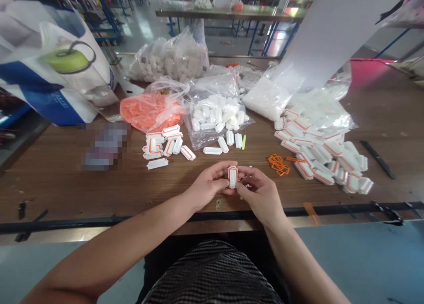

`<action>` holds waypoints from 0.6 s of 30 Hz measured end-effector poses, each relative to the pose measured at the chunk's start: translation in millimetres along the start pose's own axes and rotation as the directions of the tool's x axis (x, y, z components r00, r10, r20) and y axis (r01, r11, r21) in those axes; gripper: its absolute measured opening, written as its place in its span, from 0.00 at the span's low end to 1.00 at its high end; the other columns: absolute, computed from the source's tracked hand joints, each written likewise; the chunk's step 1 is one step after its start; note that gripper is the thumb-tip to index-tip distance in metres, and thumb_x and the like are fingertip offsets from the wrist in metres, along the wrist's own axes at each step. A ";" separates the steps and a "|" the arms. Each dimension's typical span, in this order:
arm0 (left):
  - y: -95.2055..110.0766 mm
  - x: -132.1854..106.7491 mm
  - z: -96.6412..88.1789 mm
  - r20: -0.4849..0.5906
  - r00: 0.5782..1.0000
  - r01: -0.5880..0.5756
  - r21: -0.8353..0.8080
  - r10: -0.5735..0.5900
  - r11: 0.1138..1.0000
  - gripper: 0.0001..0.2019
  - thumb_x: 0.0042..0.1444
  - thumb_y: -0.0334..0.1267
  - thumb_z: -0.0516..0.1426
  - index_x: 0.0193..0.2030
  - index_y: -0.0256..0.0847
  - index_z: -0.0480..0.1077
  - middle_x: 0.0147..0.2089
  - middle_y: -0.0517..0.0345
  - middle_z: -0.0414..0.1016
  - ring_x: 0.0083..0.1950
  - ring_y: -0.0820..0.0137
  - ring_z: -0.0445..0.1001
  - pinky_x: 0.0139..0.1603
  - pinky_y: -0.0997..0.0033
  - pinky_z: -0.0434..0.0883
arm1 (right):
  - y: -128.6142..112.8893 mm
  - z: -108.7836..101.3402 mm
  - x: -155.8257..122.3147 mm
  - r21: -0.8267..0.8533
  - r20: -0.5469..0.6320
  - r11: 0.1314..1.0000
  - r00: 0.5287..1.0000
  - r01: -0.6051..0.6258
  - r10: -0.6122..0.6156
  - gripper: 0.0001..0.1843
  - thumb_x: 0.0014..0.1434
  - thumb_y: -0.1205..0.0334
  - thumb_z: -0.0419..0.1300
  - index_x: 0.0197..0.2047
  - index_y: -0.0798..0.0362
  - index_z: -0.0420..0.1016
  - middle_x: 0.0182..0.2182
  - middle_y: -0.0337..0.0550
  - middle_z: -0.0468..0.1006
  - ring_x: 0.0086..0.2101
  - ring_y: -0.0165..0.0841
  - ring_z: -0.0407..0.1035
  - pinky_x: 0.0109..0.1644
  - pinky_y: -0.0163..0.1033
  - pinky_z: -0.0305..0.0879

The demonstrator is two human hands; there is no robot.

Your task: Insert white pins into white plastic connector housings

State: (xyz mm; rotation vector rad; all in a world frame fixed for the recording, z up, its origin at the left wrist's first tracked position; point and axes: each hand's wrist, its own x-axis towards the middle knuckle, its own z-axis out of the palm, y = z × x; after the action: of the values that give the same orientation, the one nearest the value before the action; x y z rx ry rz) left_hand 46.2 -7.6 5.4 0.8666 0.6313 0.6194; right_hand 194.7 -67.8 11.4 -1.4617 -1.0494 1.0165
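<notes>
Seen across a brown wood-grain table (73,184), apparently arranged by kind and within arm's reach. Bordered at left by a bulky white-and-blue bag (62,105), at the back by a knobbly clear bag (172,56) full of white pieces. Lined in front with an orange-filled bag (165,98) and an open bag (195,136) of white housings, mouth spread toward the front edge, perhaps for easy picking. Crowded at right by a loose heap (321,156) of white parts, many orange-trimmed; matched at left by a smaller cluster (169,146).

Close together near the front edge: left hand (212,184) and right hand (260,191). Tangled beside the heap, just beyond the right hand: thin orange frames (278,165). Clamped between left thumb and fingers, in front of the body: a white part (232,177) with orange rim, long side upright and dotted face toward the wearer, likely for a clear view. Beyond, beside loose housings: a slim green tool (244,142).

Hidden behind the part: most left fingertips. Curled at its right edge, right thumb and fingers; impossible to tell whether gripping or merely touching. Pixelated beyond recognition: a flat item (106,145) at left.
</notes>
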 end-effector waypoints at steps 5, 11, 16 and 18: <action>2.7 1.0 -5.2 0.033 0.994 -0.109 0.148 0.105 0.983 0.21 0.56 0.31 0.62 0.56 0.44 0.68 0.44 0.54 0.76 0.47 0.67 0.75 0.44 0.68 0.73 | 4.0 -3.9 8.1 0.094 0.005 0.995 1.000 -0.024 0.024 0.18 0.47 0.60 0.67 0.44 0.51 0.78 0.34 0.41 0.80 0.28 0.30 0.70 0.27 0.35 0.69; 0.6 0.6 -2.6 -0.007 0.999 -0.050 0.055 0.051 0.997 0.20 0.54 0.32 0.63 0.54 0.44 0.67 0.43 0.54 0.75 0.49 0.64 0.76 0.46 0.65 0.73 | 5.7 -13.2 7.1 0.091 0.143 0.995 0.989 -0.037 0.024 0.16 0.51 0.59 0.67 0.44 0.51 0.79 0.35 0.43 0.81 0.31 0.30 0.71 0.32 0.36 0.71; -1.8 0.8 -0.3 -0.012 0.999 -0.035 -0.064 0.035 0.997 0.22 0.52 0.29 0.65 0.53 0.45 0.67 0.45 0.54 0.76 0.54 0.61 0.76 0.49 0.64 0.71 | 4.4 -5.2 5.1 0.141 0.089 0.990 0.996 -0.019 0.007 0.12 0.50 0.61 0.66 0.41 0.51 0.80 0.33 0.42 0.80 0.30 0.30 0.70 0.30 0.35 0.69; -2.3 0.5 -0.5 -0.022 0.999 -0.046 -0.075 0.044 0.996 0.24 0.49 0.27 0.65 0.53 0.45 0.68 0.44 0.55 0.77 0.53 0.62 0.76 0.50 0.63 0.71 | 3.9 -1.7 6.0 0.150 0.082 0.989 0.997 -0.009 -0.004 0.13 0.49 0.62 0.66 0.40 0.51 0.80 0.33 0.41 0.81 0.30 0.30 0.70 0.31 0.35 0.69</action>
State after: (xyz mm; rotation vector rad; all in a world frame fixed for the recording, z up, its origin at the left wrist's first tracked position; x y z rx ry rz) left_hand 46.8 -8.2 3.2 0.8065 0.6043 0.6891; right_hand 198.3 -62.9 7.4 -1.3091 -1.0067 1.1408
